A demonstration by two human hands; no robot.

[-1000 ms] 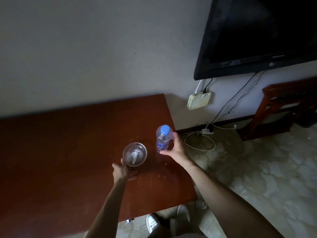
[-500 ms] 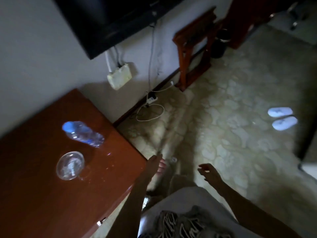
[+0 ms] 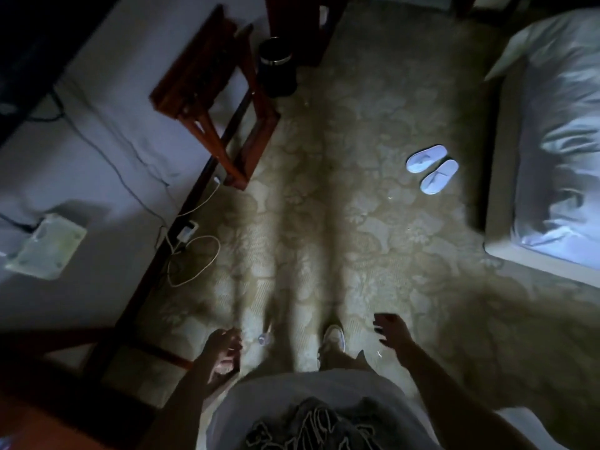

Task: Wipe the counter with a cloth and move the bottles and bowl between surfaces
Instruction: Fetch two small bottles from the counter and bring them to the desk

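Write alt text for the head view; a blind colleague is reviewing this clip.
Dim bedroom from above: the person's left hand and right hand hang open and empty over patterned carpet. White slippers lie near a bed; a wooden rack stands by the wall.

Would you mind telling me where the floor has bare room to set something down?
Open carpet lies between the wooden stand and the white slippers, and rightward below the bed. Along the wall it is crowded: cables, bin.
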